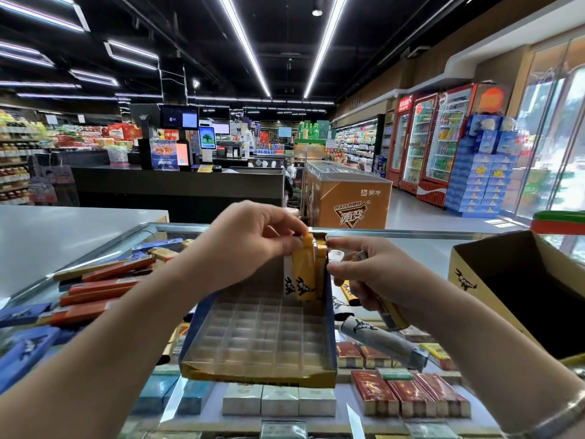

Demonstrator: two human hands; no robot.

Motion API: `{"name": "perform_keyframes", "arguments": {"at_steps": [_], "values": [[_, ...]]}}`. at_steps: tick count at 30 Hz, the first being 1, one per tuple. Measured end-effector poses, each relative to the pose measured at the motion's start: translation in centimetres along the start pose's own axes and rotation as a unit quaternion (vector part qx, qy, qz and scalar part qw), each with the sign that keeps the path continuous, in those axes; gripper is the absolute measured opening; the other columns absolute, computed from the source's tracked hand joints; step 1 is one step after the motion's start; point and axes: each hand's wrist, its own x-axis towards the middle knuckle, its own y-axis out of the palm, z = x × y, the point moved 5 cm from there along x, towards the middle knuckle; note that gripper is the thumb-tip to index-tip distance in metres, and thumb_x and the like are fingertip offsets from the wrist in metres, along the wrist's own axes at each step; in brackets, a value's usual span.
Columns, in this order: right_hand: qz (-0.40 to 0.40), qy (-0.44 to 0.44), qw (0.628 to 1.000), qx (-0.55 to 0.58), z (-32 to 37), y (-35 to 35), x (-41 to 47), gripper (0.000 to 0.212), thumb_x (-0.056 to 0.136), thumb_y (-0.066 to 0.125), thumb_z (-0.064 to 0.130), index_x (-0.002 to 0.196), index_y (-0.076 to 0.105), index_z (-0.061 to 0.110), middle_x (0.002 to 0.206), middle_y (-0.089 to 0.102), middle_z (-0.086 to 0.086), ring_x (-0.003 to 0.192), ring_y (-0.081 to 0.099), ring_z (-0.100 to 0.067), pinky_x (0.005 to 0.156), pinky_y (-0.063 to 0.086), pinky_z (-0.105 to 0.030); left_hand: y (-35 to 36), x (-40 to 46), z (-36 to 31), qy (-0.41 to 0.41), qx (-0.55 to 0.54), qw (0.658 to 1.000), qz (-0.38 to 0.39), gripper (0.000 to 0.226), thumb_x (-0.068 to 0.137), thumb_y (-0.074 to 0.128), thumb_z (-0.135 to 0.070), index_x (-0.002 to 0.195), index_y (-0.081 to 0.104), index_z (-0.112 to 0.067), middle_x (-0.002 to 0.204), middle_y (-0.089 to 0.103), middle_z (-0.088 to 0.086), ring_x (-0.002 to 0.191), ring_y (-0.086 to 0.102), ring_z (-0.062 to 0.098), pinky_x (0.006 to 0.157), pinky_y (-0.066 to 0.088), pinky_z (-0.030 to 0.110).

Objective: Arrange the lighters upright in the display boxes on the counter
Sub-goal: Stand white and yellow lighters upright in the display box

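A left hand [253, 239] pinched an upright yellow lighter [304, 270] over the display box [259, 337]'s far-right slots, while the right hand [370, 274], just beside, gripped spare lighters [392, 315].

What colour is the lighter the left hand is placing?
Yellow-orange lighter with a black crocodile print; head view.

lighters [305, 270]: yellow, black crocodile print | display box [259, 337]: blue sides, yellow front
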Motion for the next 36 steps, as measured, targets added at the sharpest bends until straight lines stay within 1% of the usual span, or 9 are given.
{"name": "perform_keyframes", "arguments": {"at_steps": [3,6,9,13,19,25,29,32,36], "values": [[0.006,0.005,1.000,-0.003,0.1,-0.1,0.0,0.048,0.086,0.062,0.004,0.132,0.051,0.017,0.046,0.056,0.007,0.039,0.043,-0.007,0.036,0.035,-0.018,1.0,-0.2,-0.3,0.007,0.048,0.999,0.000,0.025,0.081,0.068,-0.017,0.087,0.064,-0.041,0.074,0.062,-0.024,0.070,0.062,-0.004,0.063,0.048,0.009],[0.007,0.006,1.000,-0.006,0.2,0.0,0.0,0.049,0.086,0.061,0.004,0.132,0.050,0.017,0.049,0.056,0.004,0.040,0.043,-0.008,0.036,0.035,-0.019,1.4,-0.2,-0.5,0.022,0.058,0.998,-0.031,0.018,0.082,0.068,-0.018,0.093,0.067,-0.033,0.078,0.063,-0.020,0.070,0.061,0.000,0.067,0.051,0.017],[0.009,0.008,1.000,-0.006,0.2,0.0,0.0,0.048,0.087,0.061,0.004,0.131,0.051,0.018,0.048,0.057,0.006,0.040,0.043,-0.008,0.036,0.034,-0.019,1.6,-0.2,-0.7,0.035,0.078,0.996,-0.039,0.016,0.083,0.067,-0.017,0.097,0.070,-0.025,0.088,0.062,-0.019,0.075,0.061,0.002,0.072,0.050,0.017],[0.015,0.005,1.000,-0.012,0.2,0.1,0.0,0.044,0.087,0.060,0.004,0.128,0.053,0.019,0.046,0.056,0.006,0.040,0.042,-0.009,0.036,0.034,-0.019,1.7,-0.3,-1.6,0.084,0.133,0.986,-0.051,0.016,0.083,0.067,-0.015,0.098,0.072,-0.019,0.088,0.063,-0.011,0.074,0.059,0.004,0.071,0.049,0.017],[0.018,0.001,1.000,-0.009,0.4,0.1,0.0,0.042,0.088,0.059,0.003,0.126,0.054,0.018,0.047,0.054,0.004,0.039,0.041,-0.008,0.036,0.034,-0.020,2.1,-0.7,-2.9,0.144,0.227,0.962,-0.056,0.017,0.087,0.063,-0.016,0.101,0.071,-0.014,0.093,0.066,-0.002,0.077,0.063,0.016,0.069,0.054,0.035],[0.020,-0.002,1.000,-0.013,0.3,0.1,-0.1,0.044,0.088,0.060,0.004,0.129,0.051,0.019,0.045,0.054,0.005,0.040,0.041,-0.009,0.036,0.033,-0.020,2.3,-0.8,-2.9,0.146,0.249,0.957,-0.023,0.015,0.085,0.065,-0.017,0.098,0.072,-0.015,0.087,0.061,-0.005,0.068,0.059,0.011,0.063,0.053,0.030],[0.025,0.002,1.000,-0.013,0.2,0.1,0.0,0.044,0.088,0.060,0.005,0.128,0.051,0.021,0.047,0.056,0.004,0.040,0.042,-0.009,0.036,0.034,-0.020,2.5,-0.5,-2.3,0.113,0.222,0.968,-0.019,0.014,0.084,0.067,-0.019,0.096,0.073,-0.018,0.087,0.055,-0.012,0.071,0.057,0.007,0.066,0.051,0.021],[0.033,0.002,0.999,-0.009,0.1,0.2,0.0,0.043,0.088,0.059,0.004,0.127,0.051,0.021,0.047,0.057,0.004,0.040,0.042,-0.009,0.036,0.034,-0.020,2.3,-0.2,-1.1,0.050,0.123,0.991,-0.003,0.015,0.081,0.070,-0.015,0.093,0.073,-0.022,0.087,0.053,-0.017,0.078,0.058,0.006,0.074,0.053,0.026],[0.027,0.010,0.999,0.032,0.4,0.0,0.1,0.047,0.083,0.056,-0.005,0.124,0.046,0.015,0.067,0.056,-0.007,0.047,0.044,-0.011,0.040,0.037,-0.022,2.3,-0.3,-0.3,0.023,0.058,0.998,0.006,0.018,0.081,0.069,-0.017,0.096,0.072,-0.025,0.086,0.059,-0.013,0.078,0.060,0.004,0.076,0.052,0.027]]}}
